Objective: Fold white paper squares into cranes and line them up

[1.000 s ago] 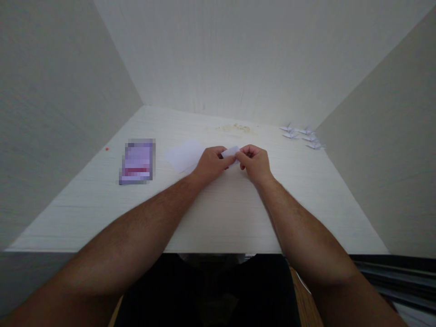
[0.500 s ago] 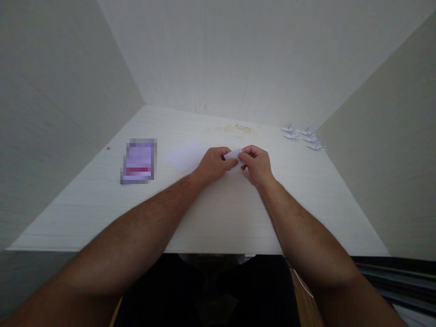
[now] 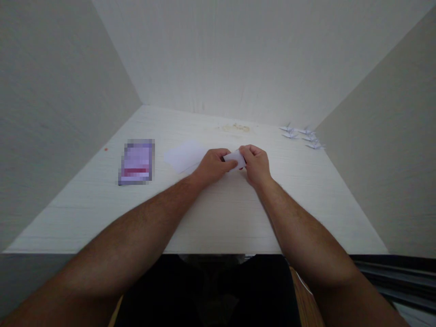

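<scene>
Both hands meet over the middle of the white table [image 3: 211, 218]. My left hand [image 3: 211, 166] and my right hand [image 3: 256, 164] each pinch a small folded piece of white paper [image 3: 235, 159] held between them just above the tabletop. Fingers of both hands are curled tightly around its edges. A flat sheet of white paper [image 3: 184, 155] lies on the table just left of my left hand.
A purple and white pack [image 3: 136, 161] lies on the table's left side. Several small folded paper cranes [image 3: 302, 135] sit at the far right corner. A faint stain [image 3: 235, 128] marks the table's back. Walls enclose the table on three sides.
The folded paper has been turned slightly between my fingers, and my right thumb has shifted over its upper edge. The arms have stayed in place.
</scene>
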Tool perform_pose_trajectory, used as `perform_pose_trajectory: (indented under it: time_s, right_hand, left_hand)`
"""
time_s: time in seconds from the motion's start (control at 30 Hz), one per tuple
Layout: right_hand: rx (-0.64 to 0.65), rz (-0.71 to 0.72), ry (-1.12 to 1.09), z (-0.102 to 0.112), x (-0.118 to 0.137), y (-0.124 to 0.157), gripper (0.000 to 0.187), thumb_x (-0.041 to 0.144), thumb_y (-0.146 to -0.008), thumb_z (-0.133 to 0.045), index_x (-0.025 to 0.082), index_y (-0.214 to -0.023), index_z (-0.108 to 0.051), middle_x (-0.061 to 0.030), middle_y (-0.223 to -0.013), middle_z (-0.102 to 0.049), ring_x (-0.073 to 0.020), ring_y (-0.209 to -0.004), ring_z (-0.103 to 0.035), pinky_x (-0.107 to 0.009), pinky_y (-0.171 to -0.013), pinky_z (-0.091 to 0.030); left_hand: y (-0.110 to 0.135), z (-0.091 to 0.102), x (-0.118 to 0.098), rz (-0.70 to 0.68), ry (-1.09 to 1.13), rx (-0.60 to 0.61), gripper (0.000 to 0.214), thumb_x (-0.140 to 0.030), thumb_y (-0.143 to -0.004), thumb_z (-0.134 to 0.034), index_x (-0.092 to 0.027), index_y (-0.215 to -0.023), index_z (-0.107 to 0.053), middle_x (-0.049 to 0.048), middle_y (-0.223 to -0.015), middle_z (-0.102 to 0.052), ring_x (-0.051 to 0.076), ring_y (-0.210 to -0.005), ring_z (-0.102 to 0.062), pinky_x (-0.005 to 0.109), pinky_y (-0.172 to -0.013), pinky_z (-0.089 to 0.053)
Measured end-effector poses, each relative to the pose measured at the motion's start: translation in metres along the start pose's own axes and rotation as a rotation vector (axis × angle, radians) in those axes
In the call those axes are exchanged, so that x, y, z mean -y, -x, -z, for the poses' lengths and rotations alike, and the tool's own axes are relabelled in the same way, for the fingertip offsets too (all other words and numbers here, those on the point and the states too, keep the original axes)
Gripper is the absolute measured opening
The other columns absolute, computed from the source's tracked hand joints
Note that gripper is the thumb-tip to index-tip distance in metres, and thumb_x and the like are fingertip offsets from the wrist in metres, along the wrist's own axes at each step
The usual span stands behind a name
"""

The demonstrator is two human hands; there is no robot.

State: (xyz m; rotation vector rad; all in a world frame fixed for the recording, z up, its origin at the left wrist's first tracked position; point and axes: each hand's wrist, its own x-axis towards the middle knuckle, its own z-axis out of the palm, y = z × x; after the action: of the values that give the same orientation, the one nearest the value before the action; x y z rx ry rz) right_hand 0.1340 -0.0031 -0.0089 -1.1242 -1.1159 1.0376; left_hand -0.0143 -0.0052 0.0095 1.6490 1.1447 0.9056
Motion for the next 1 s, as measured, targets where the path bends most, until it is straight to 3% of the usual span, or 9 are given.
perform_pose_trajectory:
  time_s: [0.13,0.23,0.37,0.63,1.0]
  right_hand:
    - [0.111,-0.05,-0.049,0.001,0.004,0.0,0.012,0.028,-0.065,-0.07,0.02,-0.068,-0.061,0.0044,-0.059,-0.057,-0.0091,-0.05,-0.05,-0.022,-0.045,-0.041]
    - [0.026,-0.012,0.024,0.001,0.004,0.0,0.014,0.025,-0.066,-0.067,0.02,-0.06,-0.055,0.0061,-0.052,-0.051,-0.0078,-0.047,-0.046,-0.021,-0.044,-0.038]
    - [-0.046,0.027,0.087,0.001,0.001,0.0,0.023,0.035,-0.073,-0.067,0.02,-0.06,-0.055,0.0059,-0.05,-0.048,-0.0077,-0.046,-0.043,-0.021,-0.044,-0.036]
    - [0.092,0.079,0.233,0.005,0.003,0.0,0.022,0.037,-0.076,-0.068,0.02,-0.066,-0.058,0.0049,-0.05,-0.053,-0.0075,-0.044,-0.045,-0.021,-0.043,-0.032]
    - [0.174,0.072,0.161,0.005,0.013,-0.001,0.01,0.026,-0.069,-0.068,0.019,-0.073,-0.061,0.0044,-0.057,-0.059,-0.0076,-0.05,-0.05,-0.022,-0.049,-0.039]
  left_hand:
    - [0.001,0.001,0.0,-0.005,0.011,-0.044,0.019,-0.033,-0.071,-0.065,-0.014,-0.07,-0.065,-0.0026,-0.056,-0.054,0.008,-0.051,-0.043,0.021,-0.047,-0.029]
    - [0.001,0.0,-0.001,-0.021,0.0,-0.028,0.018,-0.032,-0.071,-0.066,-0.015,-0.07,-0.065,-0.0031,-0.057,-0.054,0.008,-0.051,-0.044,0.02,-0.048,-0.03]
    - [0.002,-0.001,-0.002,-0.014,-0.027,-0.039,0.016,-0.03,-0.071,-0.067,-0.015,-0.067,-0.063,-0.0033,-0.057,-0.054,0.009,-0.052,-0.045,0.021,-0.048,-0.031]
    - [0.001,0.001,0.0,-0.006,-0.028,-0.122,0.031,-0.045,-0.076,-0.068,-0.016,-0.066,-0.063,-0.0007,-0.057,-0.059,0.009,-0.052,-0.047,0.021,-0.048,-0.032]
    - [-0.002,0.002,0.003,0.019,0.087,-0.152,0.024,-0.038,-0.072,-0.07,-0.013,-0.073,-0.067,0.0001,-0.058,-0.059,0.01,-0.054,-0.052,0.022,-0.052,-0.037]
